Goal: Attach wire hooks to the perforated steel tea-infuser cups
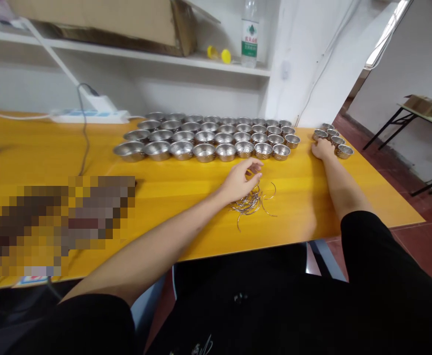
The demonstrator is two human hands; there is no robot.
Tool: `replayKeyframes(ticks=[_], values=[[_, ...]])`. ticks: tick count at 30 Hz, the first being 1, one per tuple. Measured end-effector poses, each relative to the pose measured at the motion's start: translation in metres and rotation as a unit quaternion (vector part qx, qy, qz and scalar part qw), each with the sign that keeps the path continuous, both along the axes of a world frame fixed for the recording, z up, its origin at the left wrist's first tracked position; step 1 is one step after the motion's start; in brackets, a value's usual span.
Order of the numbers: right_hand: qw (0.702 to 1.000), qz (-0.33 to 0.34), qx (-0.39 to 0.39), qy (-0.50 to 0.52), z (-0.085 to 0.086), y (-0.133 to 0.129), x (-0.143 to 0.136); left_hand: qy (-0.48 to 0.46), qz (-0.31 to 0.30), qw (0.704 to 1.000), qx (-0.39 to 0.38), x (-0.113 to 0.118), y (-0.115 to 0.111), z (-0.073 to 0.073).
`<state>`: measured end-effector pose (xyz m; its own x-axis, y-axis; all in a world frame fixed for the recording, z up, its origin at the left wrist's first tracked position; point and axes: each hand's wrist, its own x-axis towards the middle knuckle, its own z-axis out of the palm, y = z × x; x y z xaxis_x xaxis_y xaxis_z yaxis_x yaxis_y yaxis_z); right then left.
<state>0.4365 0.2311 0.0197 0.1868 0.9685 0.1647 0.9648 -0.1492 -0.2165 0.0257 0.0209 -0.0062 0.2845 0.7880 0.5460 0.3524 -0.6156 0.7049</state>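
My right hand (324,149) reaches to the table's right side. Its fingers close on a small perforated metal cup (320,133) in the little group there; my hand hides part of the cup's lower side. My left hand (241,180) hovers over a loose pile of thin curved metal wires (248,204). Its fingers are bent, with a gap between thumb and fingertips, and nothing shows in it. Just beyond it stand rows of similar cups (204,152), open side up.
The yellow tabletop (201,231) bears a white power strip (90,116) with a cable at the back left. A blurred-out object (93,212) lies at front left. Behind, a shelf (145,56) holds a cardboard box (101,24) and a plastic bottle (250,37).
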Motion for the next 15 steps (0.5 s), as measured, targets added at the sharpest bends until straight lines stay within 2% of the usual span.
replayKeyframes(ticks=[7,15], values=[[0.999,0.007,-0.039,-0.008,0.000,0.046,-0.006,-0.001,0.004,1.000,0.001,-0.001,0.001,0.001],[0.997,-0.035,-0.073,0.014,0.012,0.084,-0.023,-0.012,0.013,1.000,0.002,-0.002,0.001,0.003]])
